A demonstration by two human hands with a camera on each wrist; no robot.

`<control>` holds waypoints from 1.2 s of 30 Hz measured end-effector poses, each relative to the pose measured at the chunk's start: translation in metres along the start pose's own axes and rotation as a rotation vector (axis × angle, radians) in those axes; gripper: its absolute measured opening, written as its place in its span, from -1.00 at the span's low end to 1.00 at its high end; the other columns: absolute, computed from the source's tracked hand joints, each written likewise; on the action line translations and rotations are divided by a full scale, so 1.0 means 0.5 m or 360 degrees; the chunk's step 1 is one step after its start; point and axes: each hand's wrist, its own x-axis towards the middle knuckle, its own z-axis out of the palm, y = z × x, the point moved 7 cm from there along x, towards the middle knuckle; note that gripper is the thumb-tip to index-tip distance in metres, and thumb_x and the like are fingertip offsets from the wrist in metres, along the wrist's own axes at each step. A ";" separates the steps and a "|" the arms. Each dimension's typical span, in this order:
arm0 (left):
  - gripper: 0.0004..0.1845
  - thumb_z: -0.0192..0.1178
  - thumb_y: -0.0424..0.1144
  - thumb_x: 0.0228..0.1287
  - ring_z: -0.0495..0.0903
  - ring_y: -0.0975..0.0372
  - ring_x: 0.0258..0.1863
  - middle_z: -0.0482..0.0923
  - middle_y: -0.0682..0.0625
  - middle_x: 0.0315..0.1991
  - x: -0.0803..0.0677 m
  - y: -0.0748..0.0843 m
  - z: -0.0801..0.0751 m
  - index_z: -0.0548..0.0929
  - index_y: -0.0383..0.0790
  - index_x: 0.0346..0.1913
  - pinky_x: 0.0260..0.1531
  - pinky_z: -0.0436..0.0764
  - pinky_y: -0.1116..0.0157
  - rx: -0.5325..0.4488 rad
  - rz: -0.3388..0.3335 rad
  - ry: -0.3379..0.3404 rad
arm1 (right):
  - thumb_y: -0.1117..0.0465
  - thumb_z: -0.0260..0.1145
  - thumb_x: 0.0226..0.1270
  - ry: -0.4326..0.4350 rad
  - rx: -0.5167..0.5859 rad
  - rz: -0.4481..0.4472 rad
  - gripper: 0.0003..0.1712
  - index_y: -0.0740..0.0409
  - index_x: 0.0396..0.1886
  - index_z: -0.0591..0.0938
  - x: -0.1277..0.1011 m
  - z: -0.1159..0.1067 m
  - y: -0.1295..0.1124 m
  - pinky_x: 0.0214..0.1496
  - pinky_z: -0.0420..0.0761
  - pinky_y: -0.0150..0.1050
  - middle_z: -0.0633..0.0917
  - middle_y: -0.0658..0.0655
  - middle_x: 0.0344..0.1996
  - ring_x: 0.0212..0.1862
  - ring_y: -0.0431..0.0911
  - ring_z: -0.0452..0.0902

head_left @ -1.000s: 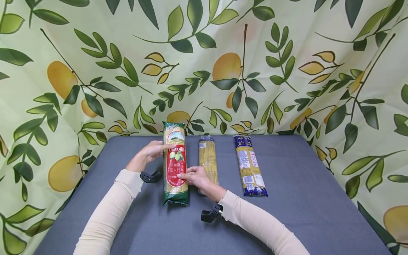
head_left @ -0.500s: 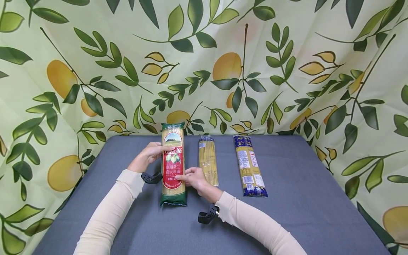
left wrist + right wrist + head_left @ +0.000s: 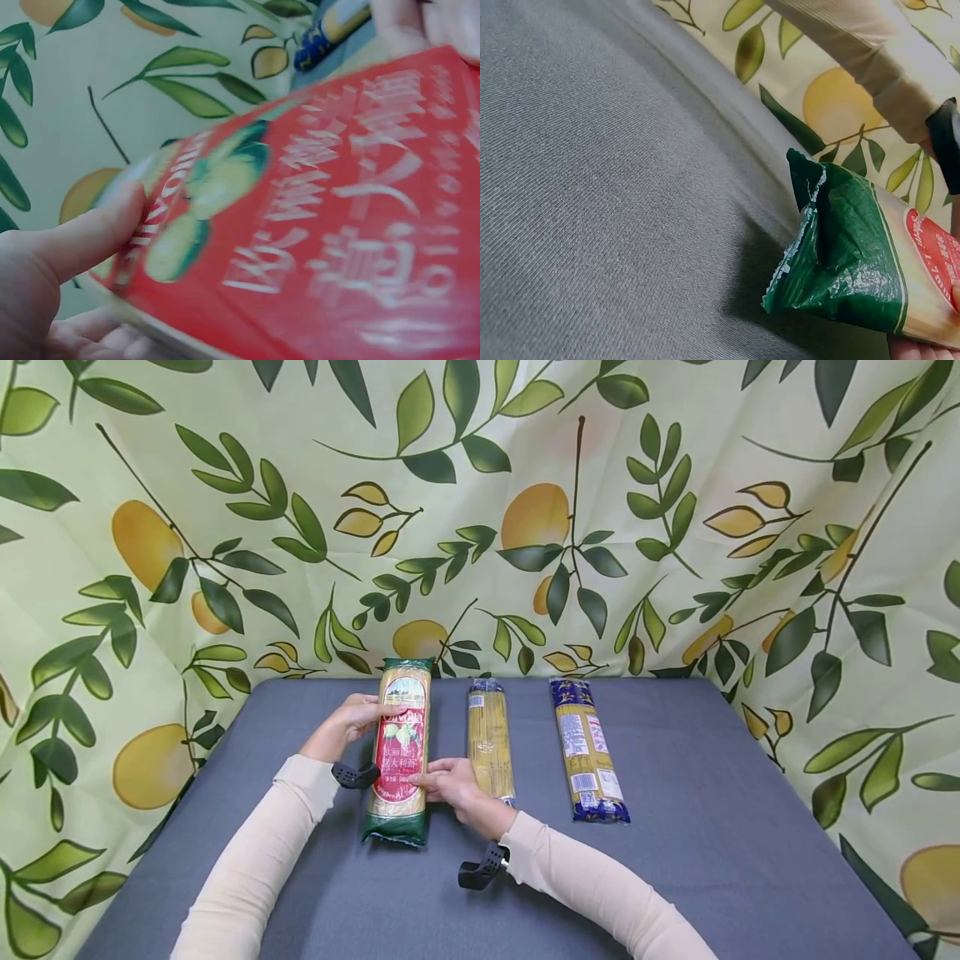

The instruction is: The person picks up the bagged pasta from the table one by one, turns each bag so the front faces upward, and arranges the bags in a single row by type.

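A spaghetti packet [image 3: 401,752] with green ends and a red label is held up over the left half of the table. My left hand [image 3: 352,722] grips its left edge near the top, thumb across the front and fingers behind. On the lower right edge, my right hand [image 3: 456,785] pinches it, thumb on the label. The left wrist view shows the red label [image 3: 337,195] close up, with the left thumb on it. In the right wrist view the packet's green lower end [image 3: 847,255] hangs over the cloth, casting a shadow.
Just right of the held packet lies a clear-wrapped spaghetti packet [image 3: 489,727], its lower part near my right hand. Farther right is a blue-ended pasta packet [image 3: 588,752], label side up. Grey cloth [image 3: 675,877] covers the table; a leaf-and-fruit patterned curtain [image 3: 480,585] stands behind and at the sides.
Both hands have shifted the spaghetti packet slightly left and lower. It now leans, its bottom end swung to the left. The two packets on the table have stayed put.
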 end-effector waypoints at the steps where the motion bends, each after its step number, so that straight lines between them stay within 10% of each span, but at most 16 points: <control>1: -0.48 0.18 -0.21 0.33 0.54 0.44 -0.55 0.60 0.23 -0.56 0.002 0.000 -0.002 0.41 -0.51 0.22 -0.38 0.58 0.48 0.0025 -0.0002 -0.0009 | 0.39 0.42 0.10 0.0005 0.0003 0.0002 -0.74 0.43 -0.23 0.61 0.001 0.002 0.001 -0.38 0.74 -0.31 0.79 0.28 -0.37 -0.61 -0.28 0.57; 8: -0.36 0.20 -0.27 0.31 0.60 0.41 -0.37 0.62 0.16 -0.37 0.017 -0.009 -0.007 0.26 -0.52 0.35 0.28 0.52 0.15 0.0141 -0.0039 -0.0126 | 0.41 0.40 0.11 0.0055 -0.0021 0.0016 -0.82 0.41 -0.29 0.62 0.011 0.010 0.015 -0.47 0.70 -0.38 0.67 -0.02 -0.62 -0.65 -0.30 0.52; 17: -0.40 0.23 -0.30 0.28 0.51 0.48 -0.64 0.59 0.25 -0.64 0.030 -0.029 -0.030 0.35 -0.54 0.29 -0.38 0.60 0.53 0.0095 -0.0134 0.0022 | 0.37 0.43 0.10 0.0147 -0.0090 0.0045 -0.79 0.40 -0.28 0.64 0.027 0.017 0.026 -0.44 0.71 -0.38 0.59 -0.05 -0.61 -0.63 -0.29 0.51; 24: -0.39 0.20 -0.35 0.29 0.62 0.42 -0.52 0.76 -0.09 -0.30 0.044 -0.042 -0.038 0.29 -0.59 0.31 -0.15 0.72 0.37 0.0002 -0.0085 0.0083 | 0.34 0.44 0.11 0.0195 -0.0095 0.0077 -0.75 0.41 -0.24 0.66 0.037 0.023 0.033 -0.41 0.73 -0.34 0.73 0.15 -0.50 -0.62 -0.29 0.56; 30: -0.51 0.50 -0.21 -0.04 0.70 0.24 -0.42 0.76 -0.14 -0.24 0.174 -0.132 -0.085 0.67 -0.28 0.01 -0.22 0.74 0.32 -0.0065 -0.0060 0.0130 | 0.31 0.45 0.11 0.0232 -0.0183 0.0086 -0.78 0.38 -0.27 0.69 0.043 0.023 0.031 -0.39 0.74 -0.33 0.78 0.28 -0.37 -0.57 -0.24 0.63; 36: -0.46 0.31 -0.29 0.20 0.49 0.43 -0.59 0.56 0.19 -0.52 0.097 -0.081 -0.058 0.49 -0.40 0.23 -0.51 0.59 0.53 0.0029 -0.0168 0.0276 | 0.27 0.46 0.11 0.0259 -0.0233 0.0089 -0.78 0.34 -0.29 0.71 0.051 0.024 0.029 -0.40 0.73 -0.33 0.79 0.26 -0.36 -0.54 -0.22 0.66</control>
